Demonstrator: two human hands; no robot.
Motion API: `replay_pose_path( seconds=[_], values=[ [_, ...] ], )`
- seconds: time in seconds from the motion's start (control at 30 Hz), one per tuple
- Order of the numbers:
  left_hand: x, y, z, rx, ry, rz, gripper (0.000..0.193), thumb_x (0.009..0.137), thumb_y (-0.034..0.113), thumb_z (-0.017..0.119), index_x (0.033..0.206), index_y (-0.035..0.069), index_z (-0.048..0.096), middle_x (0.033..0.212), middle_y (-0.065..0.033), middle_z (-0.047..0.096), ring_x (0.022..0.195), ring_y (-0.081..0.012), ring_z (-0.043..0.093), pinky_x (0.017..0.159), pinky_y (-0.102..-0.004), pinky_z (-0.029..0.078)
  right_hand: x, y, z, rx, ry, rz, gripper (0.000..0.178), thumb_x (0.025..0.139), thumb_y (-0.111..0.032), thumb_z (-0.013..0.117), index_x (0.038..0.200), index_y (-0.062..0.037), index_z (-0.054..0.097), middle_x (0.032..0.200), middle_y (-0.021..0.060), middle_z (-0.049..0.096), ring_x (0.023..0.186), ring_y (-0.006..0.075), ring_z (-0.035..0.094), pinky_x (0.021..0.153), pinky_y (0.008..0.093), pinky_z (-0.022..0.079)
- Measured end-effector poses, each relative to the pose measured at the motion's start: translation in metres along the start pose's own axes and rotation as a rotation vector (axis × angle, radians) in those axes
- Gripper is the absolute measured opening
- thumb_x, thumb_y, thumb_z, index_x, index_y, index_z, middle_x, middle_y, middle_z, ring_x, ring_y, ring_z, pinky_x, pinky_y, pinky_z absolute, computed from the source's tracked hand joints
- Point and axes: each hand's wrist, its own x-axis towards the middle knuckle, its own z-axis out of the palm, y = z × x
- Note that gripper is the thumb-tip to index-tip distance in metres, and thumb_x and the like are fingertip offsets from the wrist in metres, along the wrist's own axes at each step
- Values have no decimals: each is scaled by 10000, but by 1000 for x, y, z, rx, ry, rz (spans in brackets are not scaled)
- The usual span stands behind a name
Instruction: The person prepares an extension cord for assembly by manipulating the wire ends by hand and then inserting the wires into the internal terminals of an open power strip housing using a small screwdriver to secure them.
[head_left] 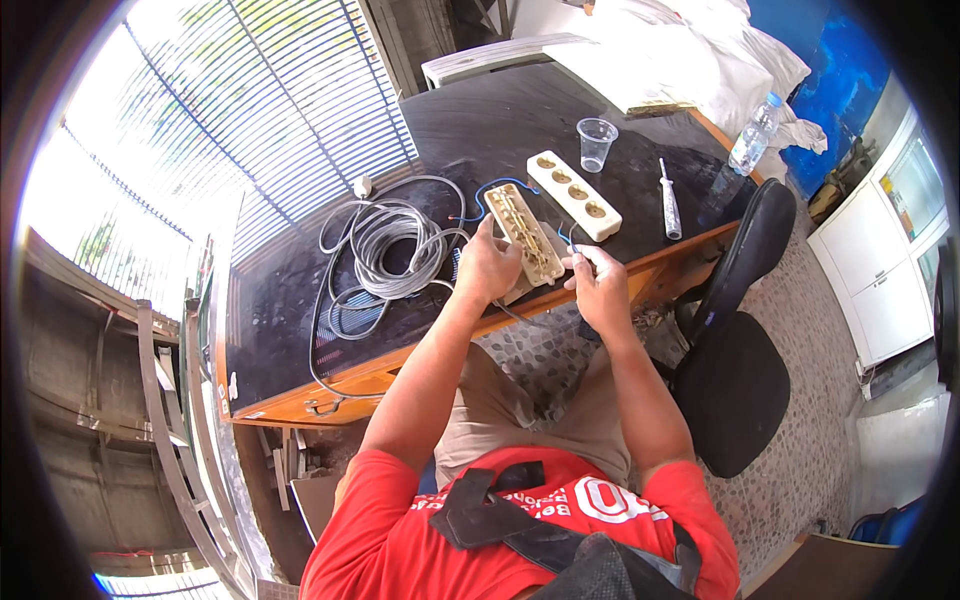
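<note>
A cream power strip base (pixel 528 236), with its rows of brass contacts exposed, lies at the near edge of the dark tabletop. My left hand (pixel 490 264) is closed against the base's left side, and what its fingers grip is hidden. My right hand (pixel 601 286) pinches a short blue wire (pixel 570 238) at the base's right side. Beyond it lies the matching socket cover (pixel 575 195) with a row of round outlets. A longer blue wire (pixel 483 194) curves around the base's far end. Grey cable (pixel 392 250) lies coiled on the left, one strand running toward my left hand.
A clear plastic cup (pixel 596 146), a screwdriver (pixel 669 205) and a water bottle (pixel 757 133) stand or lie toward the table's right. A white plug (pixel 362 186) rests beside the coil. A black chair (pixel 735 390) is close on my right. A slatted window (pixel 270 110) borders the left.
</note>
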Motion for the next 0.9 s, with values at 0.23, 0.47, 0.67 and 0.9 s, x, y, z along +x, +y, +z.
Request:
replay_pose_path(
  seconds=[0.23,0.47,0.67,0.9],
  values=[
    [-18,-23,-18,-179,-18,37,685,1005,276,649,1511,-157,488,1111,-263,777,1023,-353,777,941,-415,582,-29,7,27,321,-174,136,338,1113,-145,567,1324,111,631,1130,208,786,843,159,782,690,254,585],
    [-60,-10,-25,-6,297,359,501,985,205,719,1401,-65,645,1237,-269,714,990,-398,733,895,-448,587,-36,6,33,284,-45,154,286,1051,-131,686,1253,68,719,941,102,763,694,81,669,584,235,523],
    [-93,-2,-21,-603,-102,17,501,999,309,807,1311,-70,712,1051,-82,745,954,-115,709,776,-290,576,-63,-7,43,135,5,-113,220,982,-49,758,1173,58,774,876,58,731,726,72,631,626,249,501],
    [-94,-13,-11,-1068,-249,-228,260,1090,258,680,1151,14,743,999,-40,755,898,-108,700,773,-274,561,-77,-14,39,93,-62,-137,223,957,-54,787,1155,48,786,918,82,756,739,88,643,654,266,519]
  ],
)
